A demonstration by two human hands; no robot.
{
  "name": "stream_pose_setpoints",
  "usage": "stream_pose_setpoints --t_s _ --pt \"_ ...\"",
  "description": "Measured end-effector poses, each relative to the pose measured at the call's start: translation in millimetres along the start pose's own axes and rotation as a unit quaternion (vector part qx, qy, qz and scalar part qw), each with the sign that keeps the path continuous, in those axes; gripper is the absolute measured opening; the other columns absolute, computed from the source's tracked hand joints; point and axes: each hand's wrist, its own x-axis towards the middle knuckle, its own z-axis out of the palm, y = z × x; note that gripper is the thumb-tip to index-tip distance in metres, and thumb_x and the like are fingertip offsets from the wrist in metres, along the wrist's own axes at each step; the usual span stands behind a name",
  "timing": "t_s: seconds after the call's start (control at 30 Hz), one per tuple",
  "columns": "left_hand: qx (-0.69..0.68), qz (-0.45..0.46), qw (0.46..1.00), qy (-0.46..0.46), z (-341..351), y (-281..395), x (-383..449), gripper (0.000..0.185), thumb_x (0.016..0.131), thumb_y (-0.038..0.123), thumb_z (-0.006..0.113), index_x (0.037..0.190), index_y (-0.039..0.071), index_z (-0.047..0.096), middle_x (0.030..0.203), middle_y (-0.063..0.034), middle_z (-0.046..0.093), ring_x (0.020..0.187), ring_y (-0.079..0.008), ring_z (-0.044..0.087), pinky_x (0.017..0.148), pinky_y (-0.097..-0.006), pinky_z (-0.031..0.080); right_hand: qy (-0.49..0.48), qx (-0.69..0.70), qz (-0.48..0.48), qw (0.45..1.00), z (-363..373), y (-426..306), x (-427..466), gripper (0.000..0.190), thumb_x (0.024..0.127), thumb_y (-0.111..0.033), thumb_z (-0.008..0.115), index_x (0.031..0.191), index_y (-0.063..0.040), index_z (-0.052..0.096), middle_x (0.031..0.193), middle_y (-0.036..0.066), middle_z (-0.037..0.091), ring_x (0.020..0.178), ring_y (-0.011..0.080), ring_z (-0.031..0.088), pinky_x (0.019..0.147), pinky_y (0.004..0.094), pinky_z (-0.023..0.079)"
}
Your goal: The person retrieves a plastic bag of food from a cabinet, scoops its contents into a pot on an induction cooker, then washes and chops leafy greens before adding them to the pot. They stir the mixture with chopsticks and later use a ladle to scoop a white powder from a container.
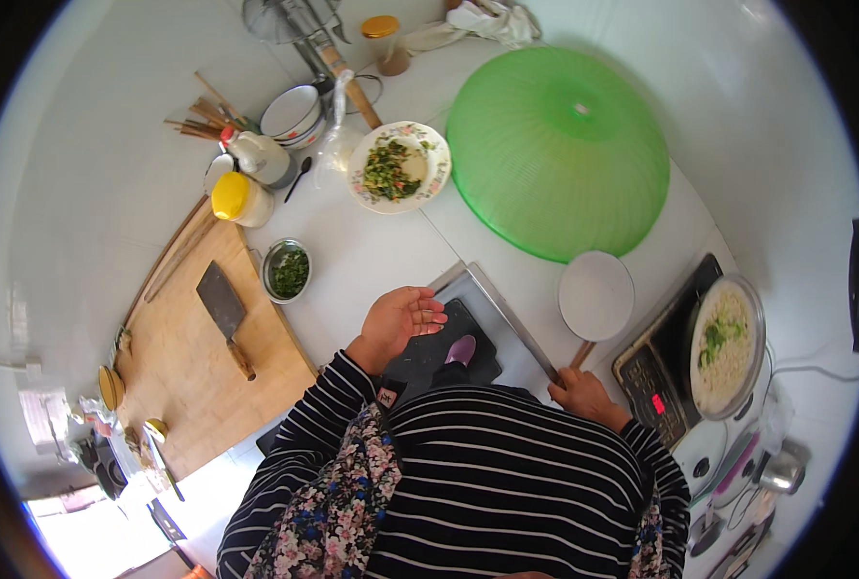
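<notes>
My left hand (403,323) is raised in front of my body, fingers loosely curled, with nothing in it. Below it show the floor, a dark mat (429,354) and a purple shoe (460,350). At the metal-trimmed counter edge, my right hand (587,396) is closed around a brown stick-like piece of wood (582,354), perhaps chopsticks or a handle. Its far end meets a white bowl (596,295); whether the two are joined cannot be told. Right of that hand, a pan (726,347) of pale food topped with greens sits on a black induction cooker (647,383).
A green mesh food cover (560,152) takes up the far right counter. Near it are a floral plate (399,168) of chopped vegetables and a metal bowl (286,271) of chopped greens. To the left, a cleaver (223,304) lies on a wooden board (183,347), beside jars and bottles.
</notes>
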Motion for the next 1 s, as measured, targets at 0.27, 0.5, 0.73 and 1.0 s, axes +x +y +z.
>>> stream_pose_setpoints --t_s 0.27,0.5,0.73,1.0 --pt "-0.038 -0.024 0.998 0.039 -31 18 23 0.029 0.096 0.022 0.05 0.11 -0.002 0.054 0.102 -0.0212 0.064 0.092 -0.0346 0.065 0.082 -0.0452 0.053 0.029 -0.04 -0.003 0.999 3 -3 12 0.014 0.078 -0.02 0.062 0.086 -0.01 0.057 0.094 0.01 0.056 0.064 0.0253 0.058 0.054 0.0388 0.044" --pt "-0.05 -0.039 0.996 0.055 -40 21 28 0.027 0.095 0.021 0.052 0.109 -0.002 0.054 0.1 -0.0203 0.064 0.092 -0.034 0.065 0.082 -0.0442 0.053 0.066 -0.059 -0.013 0.996 5 2 20 0.019 0.08 -0.019 0.062 0.094 -0.008 0.058 0.096 0.011 0.056 0.066 0.0252 0.06 0.053 0.0384 0.044" --pt "-0.043 -0.034 0.997 0.061 -40 21 29 0.032 0.093 0.023 0.054 0.112 -0.003 0.053 0.1 -0.0211 0.064 0.09 -0.0344 0.066 0.079 -0.0419 0.055 -0.004 -0.028 0.001 1.0 -2 0 27 0.018 0.08 -0.022 0.06 0.093 -0.01 0.056 0.094 0.013 0.054 0.07 0.0283 0.058 0.054 0.0413 0.045" --pt "-0.047 -0.068 0.997 0.007 -41 24 47 0.027 0.094 0.022 0.054 0.109 -0.001 0.056 0.099 -0.0204 0.065 0.089 -0.0347 0.067 0.077 -0.0421 0.055 0.043 -0.047 0.021 0.998 -5 -6 15 0.017 0.08 -0.016 0.055 0.095 -0.007 0.053 0.092 0.01 0.053 0.08 0.025 0.06 0.065 0.0379 0.047"
